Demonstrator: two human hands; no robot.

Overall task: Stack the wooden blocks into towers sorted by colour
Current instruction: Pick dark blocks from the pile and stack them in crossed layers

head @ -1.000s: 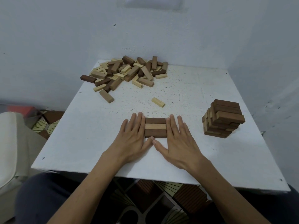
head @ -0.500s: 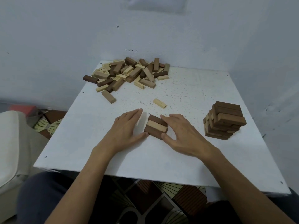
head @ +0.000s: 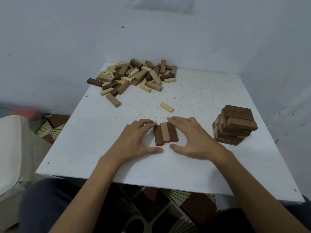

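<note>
Squaring of a base layer seemed the step in hand: the left grip (head: 134,140) and right grip (head: 195,138) each curled round a row of three blocks (head: 165,134), fingertips at its far ends, thumbs by its near ends. The row lay flat on the desk (head: 193,169), front and middle. Its centre block was paler than its dark neighbours, so swapping it probably came next, by reaching to the loose pile (head: 134,76) at the far edge. Open surface lay between; the brown tower (head: 234,125) stood well apart near the right edge.
</note>
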